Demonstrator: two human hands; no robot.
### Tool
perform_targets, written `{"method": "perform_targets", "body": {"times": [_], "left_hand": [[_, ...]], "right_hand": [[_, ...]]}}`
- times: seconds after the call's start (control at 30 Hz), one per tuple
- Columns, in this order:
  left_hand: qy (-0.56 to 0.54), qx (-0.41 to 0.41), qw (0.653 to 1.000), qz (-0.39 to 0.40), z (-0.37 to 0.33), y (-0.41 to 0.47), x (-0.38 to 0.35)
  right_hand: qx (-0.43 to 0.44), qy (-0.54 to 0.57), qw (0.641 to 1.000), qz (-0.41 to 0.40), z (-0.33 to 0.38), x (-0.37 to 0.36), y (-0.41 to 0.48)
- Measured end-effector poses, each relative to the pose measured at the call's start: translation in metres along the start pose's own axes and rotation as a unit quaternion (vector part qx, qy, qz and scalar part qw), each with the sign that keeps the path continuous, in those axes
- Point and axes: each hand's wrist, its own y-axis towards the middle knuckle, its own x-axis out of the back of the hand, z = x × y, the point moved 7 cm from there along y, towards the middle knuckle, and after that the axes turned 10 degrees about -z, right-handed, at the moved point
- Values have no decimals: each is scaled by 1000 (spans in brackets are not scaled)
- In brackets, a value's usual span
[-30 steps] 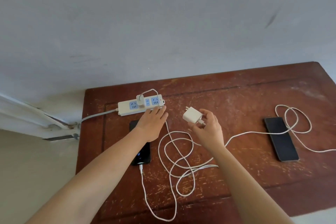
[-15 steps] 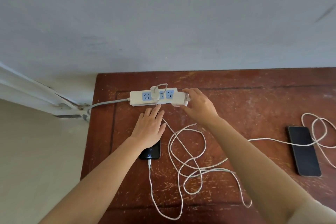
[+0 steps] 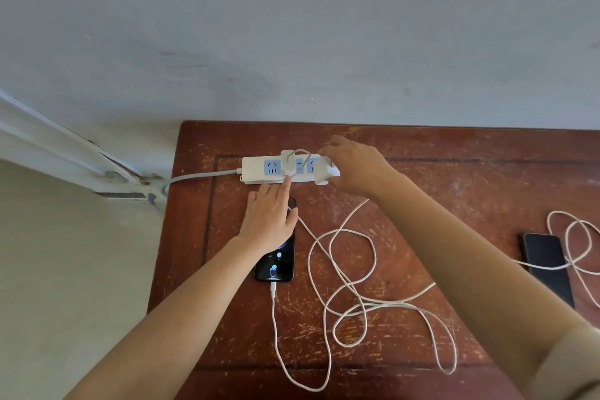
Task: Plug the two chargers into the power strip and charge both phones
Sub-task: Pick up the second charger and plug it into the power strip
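Observation:
A white power strip (image 3: 256, 169) lies near the table's back edge. One white charger (image 3: 287, 162) is plugged into its middle. My right hand (image 3: 357, 169) holds a second white charger (image 3: 322, 172) over the strip's right end. My left hand (image 3: 271, 216) rests flat with fingers spread, fingertips touching the strip's front edge, partly covering a lit phone (image 3: 277, 265) with a cable in its bottom port. A dark phone (image 3: 547, 266) lies at the right, a white cable (image 3: 354, 286) looping across the table between them.
The worn brown wooden table (image 3: 422, 146) stands against a pale wall. The strip's grey cord (image 3: 201, 176) runs off the left edge toward pipes (image 3: 136, 178) on the floor. More white cable loops (image 3: 578, 237) lie beside the dark phone.
My right hand has carried the second charger from above the table's middle up onto the strip's right end. My left hand has stayed by the strip's front edge. The view has shifted left.

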Motion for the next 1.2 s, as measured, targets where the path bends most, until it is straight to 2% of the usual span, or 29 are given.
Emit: {"method": "perform_targets", "body": {"times": [0.23, 0.47, 0.63, 0.77, 0.87, 1.0, 1.2], "left_hand": [[55, -28, 996, -70, 6, -1, 9], [61, -32, 997, -32, 11, 1, -2], [76, -39, 996, -33, 15, 1, 0], [80, -47, 995, -30, 16, 1, -3], [78, -47, 995, -36, 17, 2, -3], [73, -48, 996, -36, 19, 2, -6], [69, -49, 996, -27, 20, 2, -7]], "right_hand": [[10, 75, 997, -2, 12, -2, -1], [-27, 131, 991, -14, 1, 3, -4], [-15, 70, 997, 20, 8, 0, 7], [32, -13, 999, 20, 21, -10, 2], [31, -11, 999, 25, 21, -16, 2], [-29, 54, 996, 65, 12, -7, 15], [-5, 30, 999, 43, 21, -15, 10]]}}
